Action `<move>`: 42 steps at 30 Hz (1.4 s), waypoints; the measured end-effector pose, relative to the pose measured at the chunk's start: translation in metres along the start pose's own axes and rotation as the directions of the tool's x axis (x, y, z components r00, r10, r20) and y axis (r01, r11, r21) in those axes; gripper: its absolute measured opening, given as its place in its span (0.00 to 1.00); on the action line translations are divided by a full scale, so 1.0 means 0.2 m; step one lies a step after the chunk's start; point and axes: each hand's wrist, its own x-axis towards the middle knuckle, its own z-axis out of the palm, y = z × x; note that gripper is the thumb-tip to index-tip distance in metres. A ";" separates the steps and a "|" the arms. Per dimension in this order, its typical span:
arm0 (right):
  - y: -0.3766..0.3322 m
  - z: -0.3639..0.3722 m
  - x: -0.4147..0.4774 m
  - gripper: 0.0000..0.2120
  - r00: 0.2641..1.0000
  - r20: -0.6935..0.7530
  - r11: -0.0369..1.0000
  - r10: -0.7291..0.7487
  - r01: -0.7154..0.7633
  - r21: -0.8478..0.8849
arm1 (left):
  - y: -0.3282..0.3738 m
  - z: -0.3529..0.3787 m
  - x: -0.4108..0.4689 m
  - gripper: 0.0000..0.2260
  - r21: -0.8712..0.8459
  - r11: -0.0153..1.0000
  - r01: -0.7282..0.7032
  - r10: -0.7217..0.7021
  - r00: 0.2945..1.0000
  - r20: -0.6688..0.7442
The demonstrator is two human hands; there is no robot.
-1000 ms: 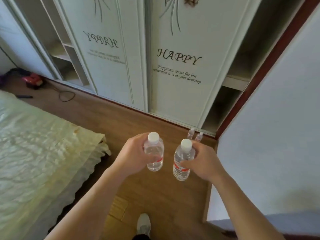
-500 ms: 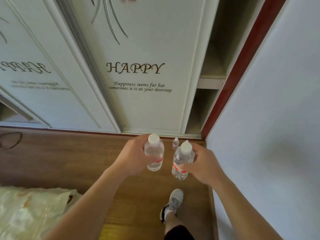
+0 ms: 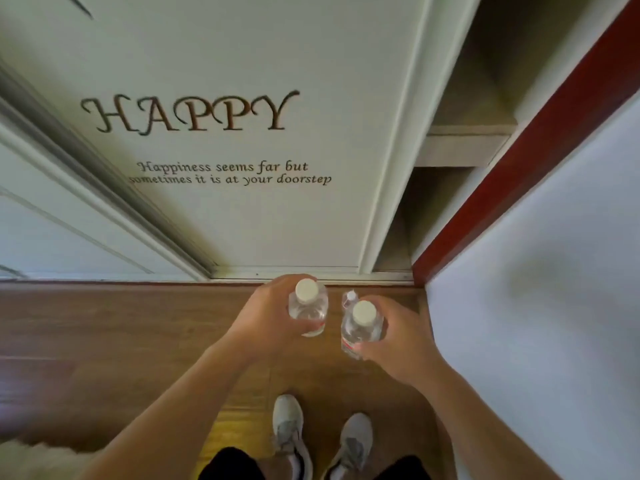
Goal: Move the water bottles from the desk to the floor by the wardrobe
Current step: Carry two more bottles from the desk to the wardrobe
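Note:
My left hand [image 3: 268, 320] grips a clear water bottle with a white cap [image 3: 308, 308], held upright above the wooden floor. My right hand [image 3: 398, 344] grips a second clear bottle with a white cap and a red label [image 3: 360, 327]. Between and beyond them, a small bottle [image 3: 349, 297] stands on the floor close to the wardrobe's base, mostly hidden by the right-hand bottle. The white wardrobe door [image 3: 242, 209] with "HAPPY" lettering rises directly ahead.
An open shelf compartment [image 3: 460, 147] sits at the wardrobe's right end beside a red door frame [image 3: 519, 168] and a white wall [image 3: 536, 289]. My two grey shoes [image 3: 318, 434] stand on the wood floor [image 3: 121, 341]. A pale bedspread corner [image 3: 34, 459] shows at bottom left.
I have walked closer to the wardrobe: the door now fills the view and both feet stand together. Both hands still hold their bottles, side by side, nearer the wardrobe's base.

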 end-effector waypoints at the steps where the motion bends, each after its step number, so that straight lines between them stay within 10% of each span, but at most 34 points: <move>1: 0.07 0.05 0.10 0.31 1.000 0.001 1.000 0.005 -0.005 0.002 | -0.09 0.04 0.10 0.25 0.011 1.000 -0.010 0.010 1.000 0.007; 18: 1.57 1.42 1.55 0.26 0.980 -0.152 0.989 0.126 -0.112 0.099 | -1.99 1.19 1.39 0.14 0.145 0.952 -0.271 0.226 0.936 0.269; 42: 1.86 1.48 1.66 0.27 0.970 -0.161 0.971 0.182 -0.152 0.184 | -2.18 1.52 1.63 0.26 0.185 0.952 -0.245 0.198 0.950 0.241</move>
